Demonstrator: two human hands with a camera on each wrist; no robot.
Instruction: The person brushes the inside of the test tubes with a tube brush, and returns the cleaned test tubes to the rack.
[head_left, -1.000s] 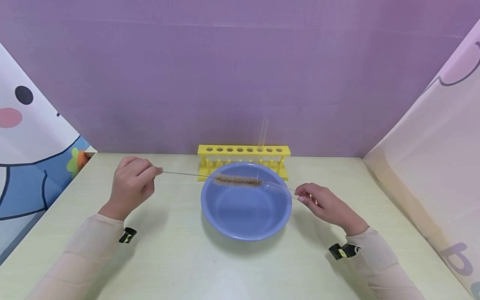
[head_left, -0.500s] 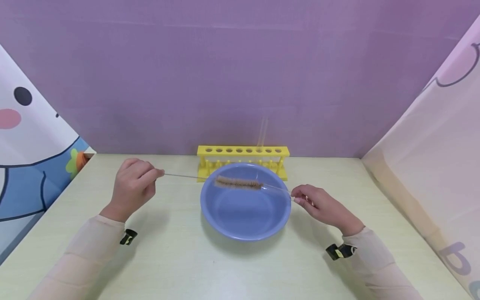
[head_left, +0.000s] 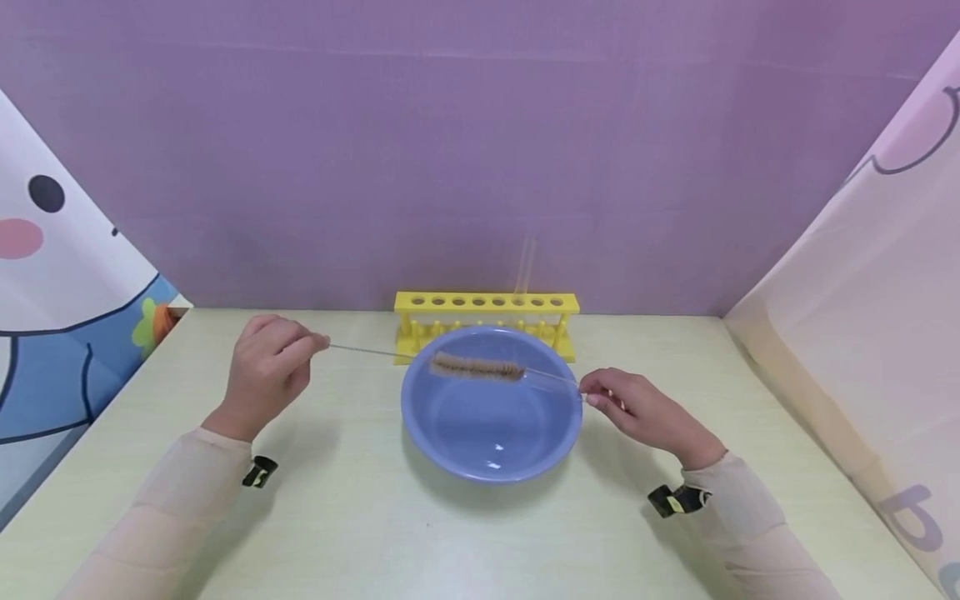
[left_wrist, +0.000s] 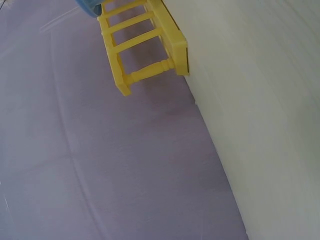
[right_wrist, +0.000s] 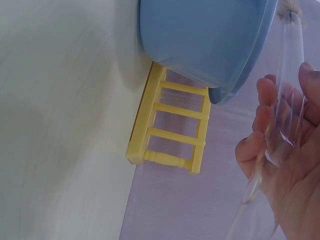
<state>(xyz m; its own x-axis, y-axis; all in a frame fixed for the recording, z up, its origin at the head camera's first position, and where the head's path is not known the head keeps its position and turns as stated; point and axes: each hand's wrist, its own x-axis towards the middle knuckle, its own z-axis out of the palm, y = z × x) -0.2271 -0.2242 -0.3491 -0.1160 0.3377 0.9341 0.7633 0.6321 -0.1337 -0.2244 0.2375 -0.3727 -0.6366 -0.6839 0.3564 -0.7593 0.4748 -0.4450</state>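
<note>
From the head: pinching the thin wire of a fuzzy brown brush between thumb and finger of the left hand. Holding the right end of a clear tube with bent fingers and thumb of the right hand. Both nearly in one line, sideways, in the air over the far part of a blue bowl, with brush tip right at tube mouth. Hard to tell if inside or just touching. Under the bowl, a pale table. Behind the bowl, a yellow rack with a row of holes, and in one hole a second tube, poking up. At the back, a purple cloth.

From the left wrist: at the top, one end of the rack, near the cloth, plus a bit of blue bowl.

From the right wrist: curling fingers on one side of the clear tube, thumb on the other. At the open end, fuzzy brush hairs.
</note>
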